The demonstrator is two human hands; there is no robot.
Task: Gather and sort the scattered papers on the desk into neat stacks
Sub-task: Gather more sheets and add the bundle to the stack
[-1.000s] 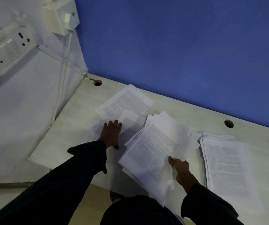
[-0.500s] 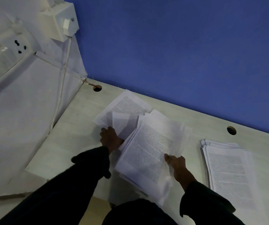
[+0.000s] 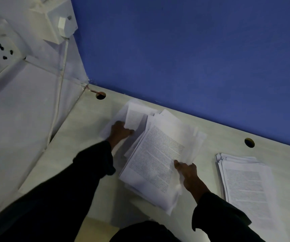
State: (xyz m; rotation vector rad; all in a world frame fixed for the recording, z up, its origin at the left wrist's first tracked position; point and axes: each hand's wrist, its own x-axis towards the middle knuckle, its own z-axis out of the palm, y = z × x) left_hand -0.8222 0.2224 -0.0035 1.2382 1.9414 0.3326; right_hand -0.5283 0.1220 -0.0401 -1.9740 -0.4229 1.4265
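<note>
A blue wall (image 3: 193, 58) is backing the pale worktop (image 3: 81, 137), which is carrying all the paper; a neat finished stack (image 3: 245, 180) is lying at the right, well apart from the rest; a thick, fanned bundle of printed sheets (image 3: 156, 163) is sitting in the middle, partly overhanging the near edge; a few loose sheets (image 3: 133, 117) are lying just beyond it, near the wall. The right hand (image 3: 188, 173) is pinching the bundle's right edge, thumb on top and fingers curled beneath; the left hand (image 3: 120, 132) is gripping the loose sheets, its fingers curled round their lower edge.

The paper is looking light, limp and slippery sheet against sheet; a one-edge pinch is probably letting the bundle sag and splay, so holding both long edges and tapping it square on the worktop is likely serving best; the loose sheets are creasing easily, so sliding them flat across beats lifting by a corner.
</note>
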